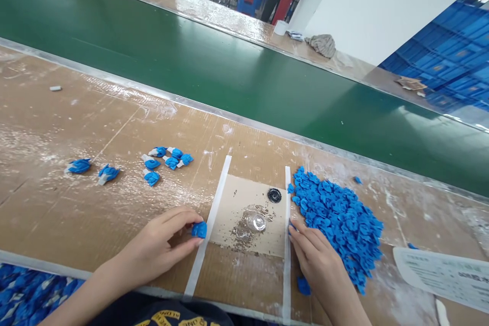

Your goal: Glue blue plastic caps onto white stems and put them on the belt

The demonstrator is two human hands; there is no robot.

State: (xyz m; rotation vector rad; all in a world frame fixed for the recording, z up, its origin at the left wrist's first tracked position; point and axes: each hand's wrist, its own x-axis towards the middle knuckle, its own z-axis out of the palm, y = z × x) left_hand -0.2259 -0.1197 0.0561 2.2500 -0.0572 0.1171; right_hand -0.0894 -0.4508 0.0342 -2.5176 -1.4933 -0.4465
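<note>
- The long brown desk is covered in card, and its far edge is lined with a metal strip.
- A green belt runs past that edge.
- Two white strips are laid across the desk, and a tan card is set between them.
- A black disc and a clear round cup are seen on the card.
- Open room is left on the desk to the left of the card, where small blue pieces with white tabs are spread out.
- A big pile of blue pieces is heaped just right of the right strip.
- A paper sheet is laid near the desk's right side.
- A blue piece is held in a narrow grip by the left hand, just beside the left strip.
- The right hand is kept in a wide, loose grip, with its fingertips at the edge of the pile, by the right strip. Nothing can be seen held in it.
- One loose blue bit is lying just beside that hand.
</note>
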